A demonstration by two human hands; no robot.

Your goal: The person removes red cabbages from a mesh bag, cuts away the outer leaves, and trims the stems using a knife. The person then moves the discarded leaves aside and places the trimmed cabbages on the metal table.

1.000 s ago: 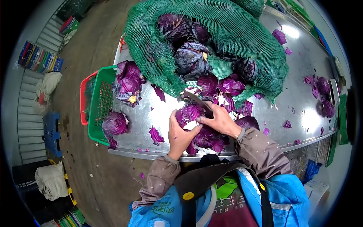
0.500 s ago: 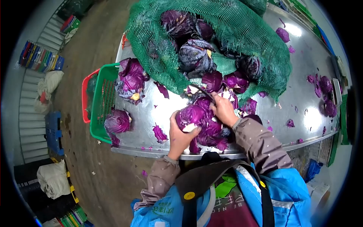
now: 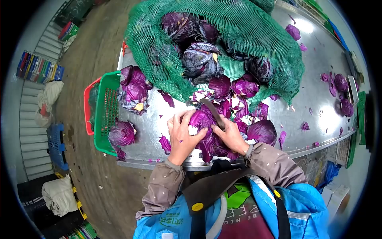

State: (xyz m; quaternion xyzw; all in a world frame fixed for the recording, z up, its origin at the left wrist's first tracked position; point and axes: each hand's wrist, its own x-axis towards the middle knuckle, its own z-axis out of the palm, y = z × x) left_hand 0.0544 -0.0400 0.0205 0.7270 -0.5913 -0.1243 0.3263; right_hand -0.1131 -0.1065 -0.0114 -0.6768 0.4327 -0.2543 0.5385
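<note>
My left hand (image 3: 183,136) is wrapped round the left side of a purple cabbage head (image 3: 201,121) near the front edge of the metal table. My right hand (image 3: 231,136) grips a knife (image 3: 213,112); its dark curved blade points up and left, by the cabbage's right side. That hand's thumb touches the cabbage. Loose purple leaves (image 3: 223,150) lie under and around both hands. Just beyond is a green mesh sack (image 3: 274,44), spread open, with several dark-leaved cabbages (image 3: 201,61) inside.
Two trimmed-looking cabbages, one upper (image 3: 134,88) and one lower (image 3: 121,134), sit at the table's left edge. A green basket (image 3: 104,113) and a red one (image 3: 88,105) stand beside it. More cabbage pieces (image 3: 341,83) lie on the right. The metal tabletop (image 3: 294,131) carries leaf scraps.
My left hand has shifted up and left, turning the cabbage. The knife has come down and now shows more of its blade. A large leaf piece is uncovered right of my right hand.
</note>
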